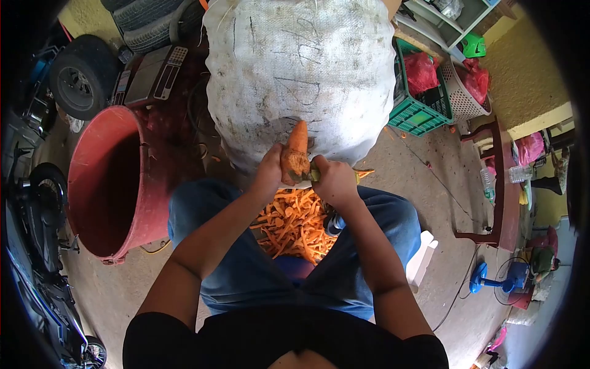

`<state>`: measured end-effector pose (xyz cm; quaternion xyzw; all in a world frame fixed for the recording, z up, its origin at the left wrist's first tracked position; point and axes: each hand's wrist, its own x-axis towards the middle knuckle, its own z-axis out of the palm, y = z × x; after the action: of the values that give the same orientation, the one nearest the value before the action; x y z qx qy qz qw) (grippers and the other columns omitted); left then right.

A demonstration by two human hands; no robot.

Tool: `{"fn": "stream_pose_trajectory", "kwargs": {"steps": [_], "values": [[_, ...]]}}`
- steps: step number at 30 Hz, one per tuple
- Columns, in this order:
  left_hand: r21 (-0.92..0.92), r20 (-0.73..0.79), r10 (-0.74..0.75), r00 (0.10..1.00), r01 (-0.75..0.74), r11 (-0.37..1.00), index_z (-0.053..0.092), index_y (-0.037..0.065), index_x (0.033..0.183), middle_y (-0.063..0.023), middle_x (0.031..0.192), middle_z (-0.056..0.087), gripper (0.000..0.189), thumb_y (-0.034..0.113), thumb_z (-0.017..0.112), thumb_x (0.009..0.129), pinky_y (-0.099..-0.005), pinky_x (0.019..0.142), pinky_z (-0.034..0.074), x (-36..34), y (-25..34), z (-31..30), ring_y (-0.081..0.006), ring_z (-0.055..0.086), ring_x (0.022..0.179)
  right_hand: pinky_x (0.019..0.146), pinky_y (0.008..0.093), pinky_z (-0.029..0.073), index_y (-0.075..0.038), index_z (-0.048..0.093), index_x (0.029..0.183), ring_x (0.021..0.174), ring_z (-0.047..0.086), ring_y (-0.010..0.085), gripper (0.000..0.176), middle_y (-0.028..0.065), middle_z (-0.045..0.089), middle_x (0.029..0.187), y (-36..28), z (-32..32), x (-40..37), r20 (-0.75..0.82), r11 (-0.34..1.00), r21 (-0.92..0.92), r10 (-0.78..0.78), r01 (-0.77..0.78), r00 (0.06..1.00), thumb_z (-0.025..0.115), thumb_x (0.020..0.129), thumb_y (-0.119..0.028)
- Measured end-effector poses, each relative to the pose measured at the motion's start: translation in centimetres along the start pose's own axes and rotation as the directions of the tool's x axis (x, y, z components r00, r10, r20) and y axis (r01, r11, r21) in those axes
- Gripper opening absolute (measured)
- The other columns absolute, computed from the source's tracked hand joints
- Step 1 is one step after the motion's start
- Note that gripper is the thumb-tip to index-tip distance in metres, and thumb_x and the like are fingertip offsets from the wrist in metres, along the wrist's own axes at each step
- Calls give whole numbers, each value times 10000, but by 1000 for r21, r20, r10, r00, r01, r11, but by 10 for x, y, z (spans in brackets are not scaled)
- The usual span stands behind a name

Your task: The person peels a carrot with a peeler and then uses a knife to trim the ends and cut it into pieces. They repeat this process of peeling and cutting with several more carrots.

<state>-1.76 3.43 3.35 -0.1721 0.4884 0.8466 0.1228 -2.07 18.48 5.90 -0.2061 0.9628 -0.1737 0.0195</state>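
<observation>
My left hand [268, 172] is closed around a thick orange carrot [298, 140], its tip pointing away from me and its brown, rough end towards me. Against that near end is my right hand [337, 181], its fingers wrapped round a small tool with a yellow-green handle [364, 173]. Most of the tool is hidden by the fingers, and its working edge does not show clearly. Below both hands, between my knees, lies a heap of orange carrot peelings [298, 224]. Just beyond the carrot stands a big stuffed white woven sack [298, 74] with dark marker writing.
A large red tub [104, 181] stands at the left, near a scale [153, 75] and tyres [78, 77]. At the right are a green crate [424, 101], a white basket [464, 89] and a wooden frame [505, 184]. A motorbike [46, 227] borders the far left.
</observation>
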Motion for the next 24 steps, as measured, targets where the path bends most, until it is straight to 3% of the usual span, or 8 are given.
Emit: {"fn": "stream_pose_trajectory", "kwargs": {"steps": [4, 6, 9, 13, 15, 19, 22, 24], "values": [[110, -1, 300, 954, -298, 948, 440, 10, 960, -84, 873, 507, 360, 320, 270, 894, -278, 699, 443, 11, -19, -12, -145, 530, 776, 581, 405, 452, -64, 496, 754, 635, 561, 332, 148, 162, 564, 654, -2, -6, 3, 72, 997, -24, 80, -79, 994, 518, 648, -165], [370, 69, 276, 959, -282, 885, 438, 4, 930, -59, 828, 490, 358, 313, 260, 898, -261, 706, 419, 19, -16, -19, -129, 502, 740, 583, 406, 452, -60, 498, 758, 639, 562, 333, 153, 165, 565, 658, 2, -5, 5, 78, 998, -24, 57, -56, 995, 516, 649, -166], [44, 67, -64, 996, 61, 997, 435, 36, 953, -53, 832, 486, 310, 285, 258, 902, -258, 651, 447, 3, 10, 4, -122, 514, 718, 589, 409, 452, -52, 500, 765, 647, 563, 336, 162, 171, 566, 664, 5, -1, 4, 85, 999, -29, 25, -22, 996, 513, 651, -165], [135, 78, -20, 997, 9, 991, 432, 37, 946, -52, 819, 478, 328, 306, 248, 904, -259, 654, 423, 5, 4, -1, -111, 484, 707, 596, 414, 452, -42, 503, 766, 651, 563, 341, 161, 182, 563, 658, -1, -4, 5, 118, 995, -50, 94, -88, 989, 507, 652, -156], [504, 33, 458, 888, -411, 760, 397, 34, 849, -90, 690, 410, 314, 288, 222, 903, -319, 618, 366, 4, -6, -2, -179, 409, 603, 598, 415, 451, -42, 504, 758, 648, 563, 342, 153, 184, 563, 657, -2, -2, 7, 103, 992, -29, 125, -122, 987, 503, 653, -154], [598, 43, 489, 871, -415, 686, 396, 34, 847, -97, 682, 404, 313, 283, 214, 903, -318, 620, 365, -2, -2, -1, -182, 411, 613, 603, 415, 452, -39, 511, 741, 639, 563, 345, 146, 189, 562, 656, -4, -3, 9, 86, 987, -4, 162, -162, 983, 500, 653, -156], [561, 63, 423, 904, -383, 734, 396, 32, 841, -97, 692, 417, 318, 288, 217, 902, -318, 621, 364, 4, 6, -1, -180, 416, 623, 580, 425, 444, -45, 518, 745, 607, 549, 357, 176, 191, 547, 606, -2, 0, 9, 34, 992, 2, 128, -128, 991, 562, 633, -174], [57, 65, -90, 994, 86, 995, 430, 35, 929, -42, 798, 456, 367, 352, 247, 900, -244, 698, 362, 2, 17, 4, -109, 421, 732, 579, 425, 443, -43, 517, 741, 609, 550, 355, 176, 193, 546, 604, -3, -2, 9, 36, 992, 4, 127, -127, 991, 563, 630, -171]]}}
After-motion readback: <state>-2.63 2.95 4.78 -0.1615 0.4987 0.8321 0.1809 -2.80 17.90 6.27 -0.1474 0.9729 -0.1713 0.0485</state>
